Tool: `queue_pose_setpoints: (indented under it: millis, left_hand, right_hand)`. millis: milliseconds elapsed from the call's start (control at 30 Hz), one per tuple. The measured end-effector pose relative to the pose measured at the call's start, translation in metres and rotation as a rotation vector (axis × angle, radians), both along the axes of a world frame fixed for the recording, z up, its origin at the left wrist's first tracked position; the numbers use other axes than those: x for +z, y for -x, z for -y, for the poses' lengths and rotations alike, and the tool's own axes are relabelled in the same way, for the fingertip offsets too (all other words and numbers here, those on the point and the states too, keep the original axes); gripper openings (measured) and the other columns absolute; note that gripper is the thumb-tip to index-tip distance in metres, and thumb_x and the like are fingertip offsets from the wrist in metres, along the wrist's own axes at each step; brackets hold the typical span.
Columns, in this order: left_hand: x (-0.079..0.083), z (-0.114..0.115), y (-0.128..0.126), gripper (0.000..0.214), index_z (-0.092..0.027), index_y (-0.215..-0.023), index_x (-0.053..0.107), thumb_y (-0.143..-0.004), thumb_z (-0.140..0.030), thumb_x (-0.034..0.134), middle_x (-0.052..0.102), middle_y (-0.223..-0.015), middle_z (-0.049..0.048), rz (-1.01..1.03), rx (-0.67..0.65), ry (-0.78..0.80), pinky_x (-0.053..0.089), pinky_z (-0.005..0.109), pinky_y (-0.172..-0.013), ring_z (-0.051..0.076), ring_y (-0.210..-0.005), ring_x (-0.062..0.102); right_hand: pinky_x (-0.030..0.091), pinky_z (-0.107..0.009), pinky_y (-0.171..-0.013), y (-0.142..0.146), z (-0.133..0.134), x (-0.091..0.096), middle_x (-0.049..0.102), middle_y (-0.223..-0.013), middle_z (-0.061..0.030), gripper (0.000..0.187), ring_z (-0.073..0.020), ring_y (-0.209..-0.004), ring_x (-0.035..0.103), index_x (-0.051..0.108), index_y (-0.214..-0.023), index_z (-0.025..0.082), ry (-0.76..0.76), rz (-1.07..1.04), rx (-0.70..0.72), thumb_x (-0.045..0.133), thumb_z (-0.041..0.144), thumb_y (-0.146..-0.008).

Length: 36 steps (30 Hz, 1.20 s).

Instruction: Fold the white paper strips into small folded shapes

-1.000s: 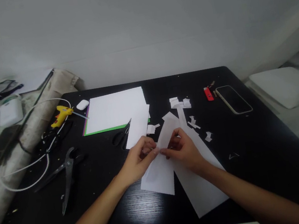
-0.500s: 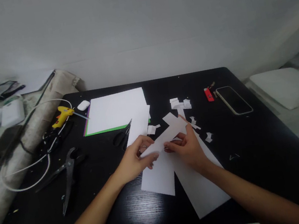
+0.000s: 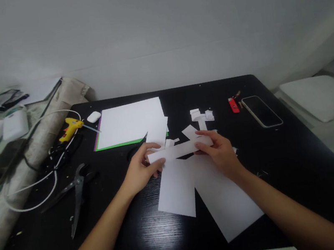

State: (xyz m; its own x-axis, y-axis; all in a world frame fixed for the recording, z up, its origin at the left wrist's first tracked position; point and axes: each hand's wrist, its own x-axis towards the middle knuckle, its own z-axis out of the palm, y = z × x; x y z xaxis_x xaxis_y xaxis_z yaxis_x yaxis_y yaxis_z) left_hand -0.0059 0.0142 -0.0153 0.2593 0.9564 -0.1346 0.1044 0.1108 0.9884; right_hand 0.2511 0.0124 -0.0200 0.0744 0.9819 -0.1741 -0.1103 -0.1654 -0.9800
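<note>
You have a narrow paper strip (image 3: 180,150) stretched between your two hands over the middle of the black bench (image 3: 310,187), its right end slightly farther from you than its left. Your left hand (image 3: 141,165) grips the left end, thumb on the near side and the other fingers behind and along the far edge. Your right hand (image 3: 219,148) pinches the right end, thumb laid across the paper's face and index finger along its far edge. Below the strip, two white pieces reach toward you: a shorter sheet (image 3: 178,193) on the left and a longer sheet (image 3: 227,195) on the right, angled out beneath your right forearm. Just beyond your left hand, a loose white piece (image 3: 157,132) overlaps the right side of a paper stack (image 3: 128,120), whose lower layers show green and purple edges. Small folded scraps (image 3: 195,115) lie on the far side, beyond your right hand. Farther right, a red lighter (image 3: 233,105) sits just beside a smartphone (image 3: 261,111). On the left, a yellow glue gun (image 3: 71,128) is near a small white case (image 3: 93,117), and nearer to you a dark two-handled tool (image 3: 76,183) lies with its handles spread, close to a looping white cable (image 3: 34,208).
</note>
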Motion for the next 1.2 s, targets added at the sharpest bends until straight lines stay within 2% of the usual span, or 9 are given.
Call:
queue_pose_setpoints:
  millis: [67, 133, 233, 333, 533, 767, 867, 1000, 1200]
  left_hand:
    - [-0.002, -0.002, 0.002, 0.035, -0.019, -0.114, 0.062, -0.082, -0.026, 0.076, 0.064, -0.067, -0.0027, -0.014, 0.038, -0.037, 0.052, 0.021, -0.048, 0.012, -0.053, 0.061]
    - [-0.004, -0.004, 0.004, 0.037, -0.02, -0.115, 0.065, -0.081, -0.028, 0.078, 0.067, -0.078, -0.0002, -0.026, 0.048, -0.06, 0.054, 0.023, -0.052, 0.012, -0.058, 0.063]
    - [-0.006, -0.006, 0.005, 0.044, -0.022, -0.12, 0.067, -0.078, -0.029, 0.08, 0.069, -0.097, 0.0033, -0.031, 0.031, -0.058, 0.056, 0.025, -0.057, 0.014, -0.068, 0.065]
    - [-0.006, -0.006, 0.005, 0.045, -0.022, -0.119, 0.068, -0.077, -0.029, 0.082, 0.07, -0.103, 0.0036, -0.042, 0.02, -0.067, 0.056, 0.025, -0.06, 0.014, -0.071, 0.064]
    - [-0.007, -0.008, 0.006, 0.044, -0.021, -0.116, 0.068, -0.076, -0.029, 0.083, 0.07, -0.105, 0.0044, -0.066, 0.021, -0.113, 0.053, 0.026, -0.063, 0.016, -0.075, 0.065]
    - [-0.013, -0.008, 0.009, 0.034, -0.022, -0.108, 0.067, -0.078, -0.031, 0.081, 0.067, -0.107, 0.0044, -0.184, 0.044, -0.21, 0.051, 0.026, -0.059, 0.013, -0.068, 0.06]
    - [-0.013, -0.007, 0.009, 0.029, -0.021, -0.1, 0.065, -0.078, -0.03, 0.082, 0.066, -0.102, 0.0034, -0.17, 0.057, -0.202, 0.05, 0.024, -0.055, 0.012, -0.064, 0.059]
    - [-0.011, -0.005, 0.007, 0.028, -0.02, -0.092, 0.058, -0.08, -0.031, 0.081, 0.064, -0.077, -0.0021, -0.083, 0.087, -0.12, 0.049, 0.022, -0.05, 0.01, -0.055, 0.058]
    - [-0.005, -0.004, 0.004, 0.024, -0.015, -0.102, 0.065, -0.085, -0.03, 0.075, 0.07, -0.07, 0.0012, 0.008, 0.064, -0.093, 0.054, 0.023, -0.05, 0.015, -0.062, 0.068]
  right_hand:
    - [0.065, -0.047, -0.088, -0.002, -0.001, -0.001, 0.071, -0.1, -0.0044, 0.042, -0.0232, -0.088, 0.072, 0.073, -0.112, 0.021, 0.011, 0.031, 0.033, 0.085, 0.037, -0.075]
    - [0.063, -0.049, -0.09, -0.004, -0.002, -0.001, 0.074, -0.096, -0.0045, 0.044, -0.0237, -0.084, 0.074, 0.073, -0.114, 0.022, 0.03, 0.08, 0.086, 0.086, 0.036, -0.074]
    - [0.062, -0.05, -0.089, -0.008, -0.004, -0.002, 0.077, -0.097, -0.0052, 0.046, -0.0263, -0.089, 0.074, 0.073, -0.116, 0.024, 0.028, 0.155, 0.158, 0.086, 0.037, -0.073]
    - [0.061, -0.049, -0.087, -0.011, -0.005, -0.005, 0.078, -0.1, -0.0051, 0.047, -0.0275, -0.091, 0.075, 0.073, -0.114, 0.026, 0.01, 0.173, 0.187, 0.088, 0.038, -0.071]
    - [0.062, -0.046, -0.08, -0.011, -0.006, -0.008, 0.078, -0.094, -0.0052, 0.045, -0.0279, -0.087, 0.075, 0.074, -0.108, 0.026, 0.029, 0.159, 0.165, 0.09, 0.037, -0.067]
    - [0.065, -0.044, -0.078, -0.009, -0.005, 0.0, 0.075, -0.083, -0.0032, 0.041, -0.0233, -0.072, 0.075, 0.074, -0.098, 0.021, 0.068, 0.129, 0.118, 0.092, 0.037, -0.065]
    - [0.065, -0.043, -0.075, -0.008, -0.006, 0.0, 0.074, -0.086, -0.0044, 0.038, -0.022, -0.07, 0.075, 0.073, -0.092, 0.02, 0.068, 0.118, 0.107, 0.092, 0.039, -0.065]
    - [0.066, -0.04, -0.072, -0.007, -0.006, -0.001, 0.071, -0.108, -0.0065, 0.035, -0.0179, -0.07, 0.072, 0.071, -0.077, 0.019, 0.021, 0.117, 0.07, 0.093, 0.039, -0.061]
    - [0.066, -0.042, -0.08, -0.006, -0.005, -0.003, 0.071, -0.108, -0.0063, 0.029, -0.0176, -0.073, 0.072, 0.073, -0.075, 0.019, 0.023, 0.043, 0.092, 0.093, 0.036, -0.063]
